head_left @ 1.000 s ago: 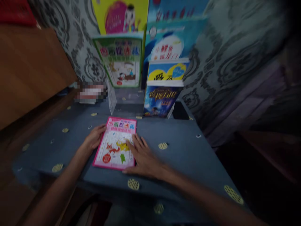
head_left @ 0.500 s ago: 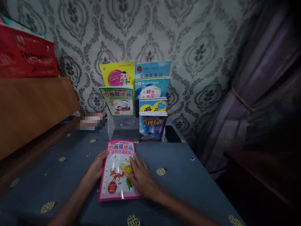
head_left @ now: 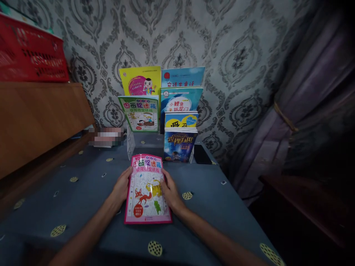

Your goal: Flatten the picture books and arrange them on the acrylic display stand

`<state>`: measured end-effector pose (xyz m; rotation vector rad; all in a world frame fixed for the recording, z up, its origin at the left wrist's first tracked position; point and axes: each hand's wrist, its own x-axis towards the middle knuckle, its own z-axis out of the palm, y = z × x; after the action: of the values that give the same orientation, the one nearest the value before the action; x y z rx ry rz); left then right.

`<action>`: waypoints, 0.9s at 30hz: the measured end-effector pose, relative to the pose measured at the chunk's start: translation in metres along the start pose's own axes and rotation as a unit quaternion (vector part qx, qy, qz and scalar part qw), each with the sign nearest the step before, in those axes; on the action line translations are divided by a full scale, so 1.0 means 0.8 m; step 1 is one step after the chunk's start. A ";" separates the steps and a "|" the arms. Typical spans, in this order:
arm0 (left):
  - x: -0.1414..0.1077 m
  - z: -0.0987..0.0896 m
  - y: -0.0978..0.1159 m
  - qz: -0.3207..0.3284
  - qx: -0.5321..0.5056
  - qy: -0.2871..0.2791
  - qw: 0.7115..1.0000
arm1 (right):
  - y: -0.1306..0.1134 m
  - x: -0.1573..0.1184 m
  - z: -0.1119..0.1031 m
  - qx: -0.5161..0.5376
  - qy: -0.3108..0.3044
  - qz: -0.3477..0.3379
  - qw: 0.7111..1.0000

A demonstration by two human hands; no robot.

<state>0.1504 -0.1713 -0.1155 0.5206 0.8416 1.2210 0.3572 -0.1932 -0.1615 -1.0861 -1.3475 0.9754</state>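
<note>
A pink picture book (head_left: 148,192) with a fox and a tiger on its cover is held between my two hands, its top edge near the front of a clear book rack (head_left: 135,146). My left hand (head_left: 122,184) grips its left edge, and my right hand (head_left: 170,190) grips the right edge with the thumb on the cover. In the rack, a green book (head_left: 142,116) stands in front of a yellow book (head_left: 140,81). Beside them, a dark blue book (head_left: 179,146) stands before a yellow-and-blue book (head_left: 181,120) and two light blue books behind.
A black phone-like slab (head_left: 202,154) lies right of the rack. At the left, a red basket (head_left: 33,55) sits on a wooden piece of furniture (head_left: 41,122). A blurred-out item (head_left: 108,137) lies behind on the table. A tied curtain (head_left: 266,147) hangs at the right.
The pink book has moved slightly up and toward the rack. My right hand has slid from over the cover to the book's right edge. The view has shifted a little.
</note>
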 end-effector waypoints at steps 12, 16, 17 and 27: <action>0.001 0.014 0.001 0.016 0.024 0.028 0.999 | -0.042 0.017 -0.011 0.261 -0.055 0.115 0.957; 0.003 0.037 0.023 0.144 0.054 0.064 0.986 | -0.079 0.029 -0.017 0.224 -0.069 0.044 0.971; 0.002 0.044 0.030 0.185 0.066 0.066 0.978 | -0.089 0.031 -0.018 0.211 -0.077 0.023 0.974; -0.015 0.057 0.047 0.330 0.236 0.022 0.914 | -0.096 0.028 -0.016 0.079 -0.020 -0.123 0.989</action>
<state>0.1629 -0.1680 -0.0562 1.2495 1.0478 1.6470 0.3648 -0.1904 -0.0808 -0.7638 -1.3758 0.9064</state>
